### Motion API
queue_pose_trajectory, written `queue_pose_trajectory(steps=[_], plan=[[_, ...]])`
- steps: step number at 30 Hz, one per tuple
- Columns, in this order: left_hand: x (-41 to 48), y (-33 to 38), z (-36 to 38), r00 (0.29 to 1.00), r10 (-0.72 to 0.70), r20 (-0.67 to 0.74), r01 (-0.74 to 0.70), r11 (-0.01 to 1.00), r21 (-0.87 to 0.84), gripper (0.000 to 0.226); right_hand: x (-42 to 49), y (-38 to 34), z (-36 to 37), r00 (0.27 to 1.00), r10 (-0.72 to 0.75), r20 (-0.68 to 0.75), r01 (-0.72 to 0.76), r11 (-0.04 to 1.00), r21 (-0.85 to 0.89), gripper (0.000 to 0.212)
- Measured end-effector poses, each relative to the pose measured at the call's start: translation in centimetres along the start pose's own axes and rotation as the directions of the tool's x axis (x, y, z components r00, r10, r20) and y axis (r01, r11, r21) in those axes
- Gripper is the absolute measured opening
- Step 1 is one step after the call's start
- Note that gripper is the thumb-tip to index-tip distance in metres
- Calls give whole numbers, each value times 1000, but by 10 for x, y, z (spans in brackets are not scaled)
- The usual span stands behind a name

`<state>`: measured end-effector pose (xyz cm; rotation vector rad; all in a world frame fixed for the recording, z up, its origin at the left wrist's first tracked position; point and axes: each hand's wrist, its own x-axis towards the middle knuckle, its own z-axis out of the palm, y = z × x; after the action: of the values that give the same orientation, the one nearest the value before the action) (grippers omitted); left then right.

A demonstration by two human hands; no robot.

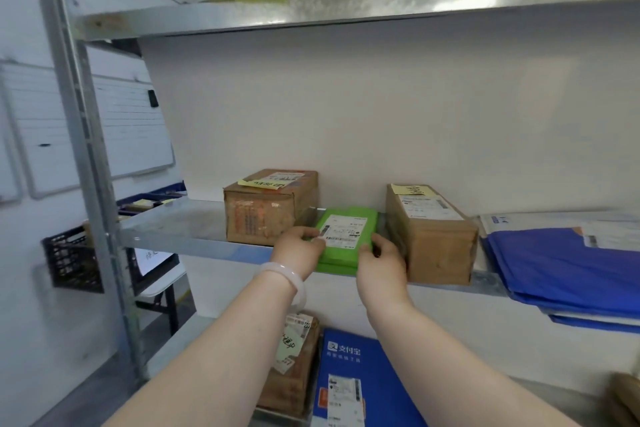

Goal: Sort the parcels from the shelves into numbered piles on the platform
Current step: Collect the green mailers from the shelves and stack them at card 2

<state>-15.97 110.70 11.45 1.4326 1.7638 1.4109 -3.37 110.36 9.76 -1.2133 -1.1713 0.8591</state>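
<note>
Metal shelf point(194, 229), middle tier: green parcel point(346, 236) lies flat at front edge, between squat cardboard box point(263, 215) and long cardboard box point(433, 239). I see left hand point(301, 246) and right hand point(381, 260) with fingers curled round near corners, one per side, likely to slide it out level.

Dull galvanised metal shelf point(180, 232), matt brown cardboard boxes point(266, 208), smooth green plastic parcel point(346, 239), glossy blue plastic mailers point(561, 263)
</note>
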Motion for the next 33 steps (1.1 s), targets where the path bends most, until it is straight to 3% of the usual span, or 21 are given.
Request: queue_pose_trajectory(steps=[4, 10, 15, 22, 26, 33], plan=[[-16, 1, -3, 994, 90, -62, -95, 991, -90, 27, -9, 0, -3, 1000, -19, 5, 19, 999, 30, 44], [-49, -2, -15, 970, 177, -167, -198, 973, -119, 26, -30, -2, -11, 973, -223, 55, 217, 971, 95, 44], [-89, -13, -34, 931, 203, -302, -259, 953, -156, 27, -64, -6, -11, 942, -235, 240, 156, 938, 308, 49], [-138, -31, -77, 890, 171, -423, -230, 969, -93, 29, -112, -5, 12, 900, -265, 347, 116, 912, 394, 55], [-181, -47, -119, 845, 170, -507, -228, 972, -53, 36, -158, -12, 32, 838, -313, 447, 95, 890, 446, 55], [-290, -95, -211, 776, 20, -630, -124, 985, -122, 40, -276, -15, 71, 637, -316, 704, 9, 915, 402, 57]])
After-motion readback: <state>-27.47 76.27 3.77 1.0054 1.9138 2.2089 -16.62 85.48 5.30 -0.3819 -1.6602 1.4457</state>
